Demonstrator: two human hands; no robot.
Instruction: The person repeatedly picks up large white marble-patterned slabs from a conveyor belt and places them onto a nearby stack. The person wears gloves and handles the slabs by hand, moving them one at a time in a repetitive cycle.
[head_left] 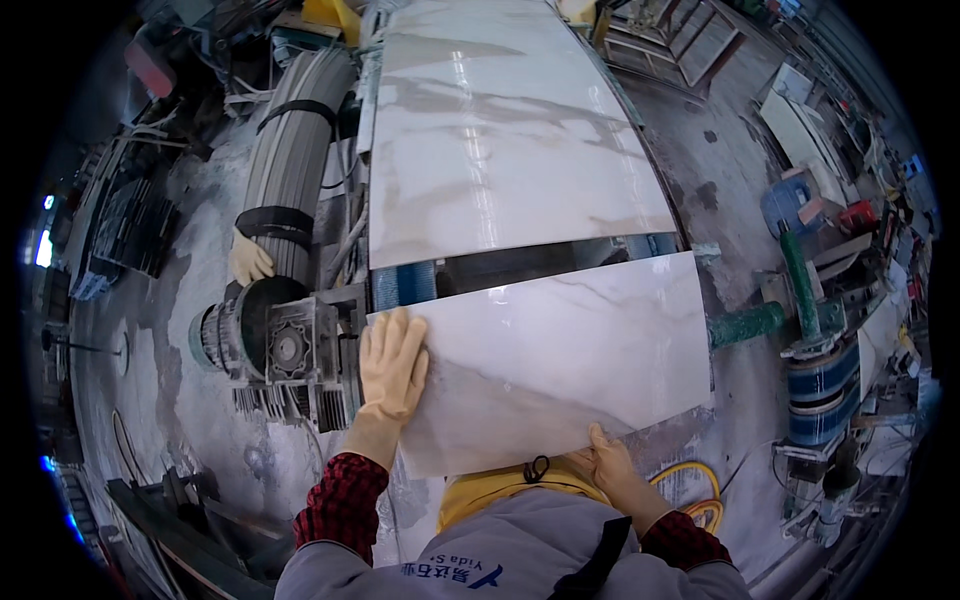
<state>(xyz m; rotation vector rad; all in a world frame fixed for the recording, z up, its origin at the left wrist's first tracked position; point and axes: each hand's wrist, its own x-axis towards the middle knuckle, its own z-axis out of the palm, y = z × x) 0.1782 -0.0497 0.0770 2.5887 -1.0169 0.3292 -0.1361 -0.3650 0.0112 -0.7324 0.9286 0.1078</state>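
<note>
A white stone-look slab [560, 350] with grey-brown veins lies in front of me, tilted slightly, its near edge at my waist. My left hand [393, 365], in a cream rubber glove, rests palm down over its left edge, fingers stretched flat towards the far corner. At the near edge, my right hand [607, 465] grips the slab with the thumb on top; its other fingers are mostly hidden beneath. Beyond a narrow gap, a larger slab of similar pattern [500, 130] lies on the machine bed. Blue rollers [405, 285] show in that gap.
Left of the bed stand a motor with gearbox [285, 340] and a long ribbed cover [295, 150], a spare glove [250, 258] hanging by it. To the right are a green pipe [745, 325], a blue water jug [790, 205] and a yellow hose [700, 475] on the floor.
</note>
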